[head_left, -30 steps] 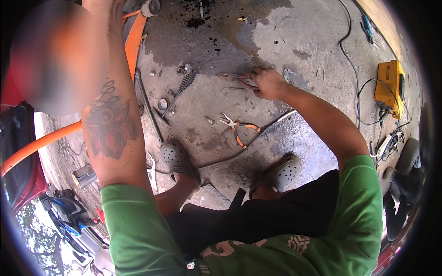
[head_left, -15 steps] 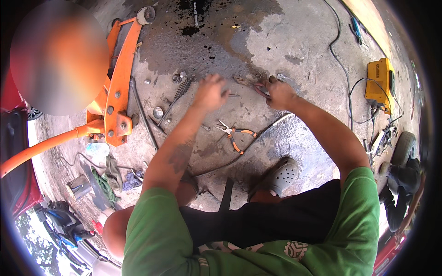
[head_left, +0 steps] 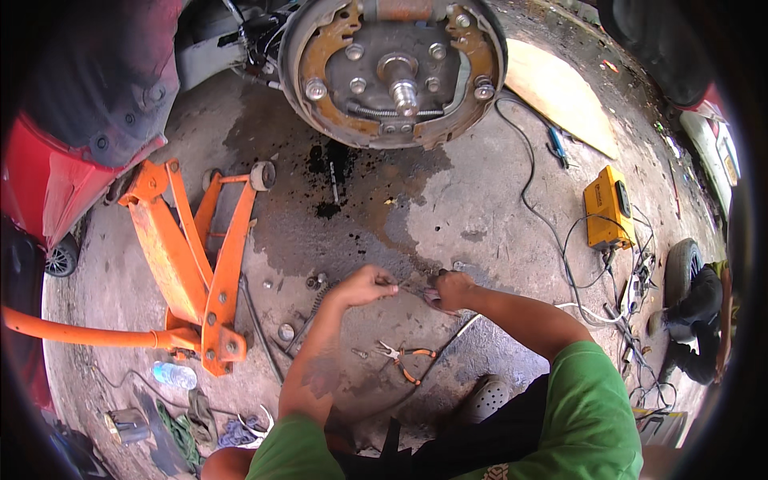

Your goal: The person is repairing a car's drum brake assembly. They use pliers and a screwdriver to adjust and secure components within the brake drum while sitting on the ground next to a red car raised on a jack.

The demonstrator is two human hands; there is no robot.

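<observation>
My right hand (head_left: pixel 454 290) is closed around pliers (head_left: pixel 432 298) with reddish handles. Their jaws point left, toward my left hand (head_left: pixel 366 286). That hand is pinched on a small, dark, thin piece (head_left: pixel 387 282) too small to make out. Both hands are above the concrete floor, a short gap between them. Below them lie orange-and-black pliers (head_left: pixel 406 358) with open jaws and a small metal bolt-like part (head_left: pixel 360 353). A coil spring (head_left: pixel 316 308) lies beside my left forearm, partly hidden by it, near a round metal cup (head_left: pixel 286 331).
A drum brake assembly (head_left: pixel 392 80) with shoes and a central spindle hangs ahead. On the left stands an orange floor jack (head_left: pixel 172 272). A yellow machine (head_left: pixel 608 210) with cables sits right. A water bottle (head_left: pixel 174 375) and rags (head_left: pixel 180 432) lie lower left. Another person crouches by a tire (head_left: pixel 682 272).
The view has tipped up, bringing the brake assembly into sight. My left hand, blurred and apart before, now pinches a small piece closer to the pliers in my right hand.
</observation>
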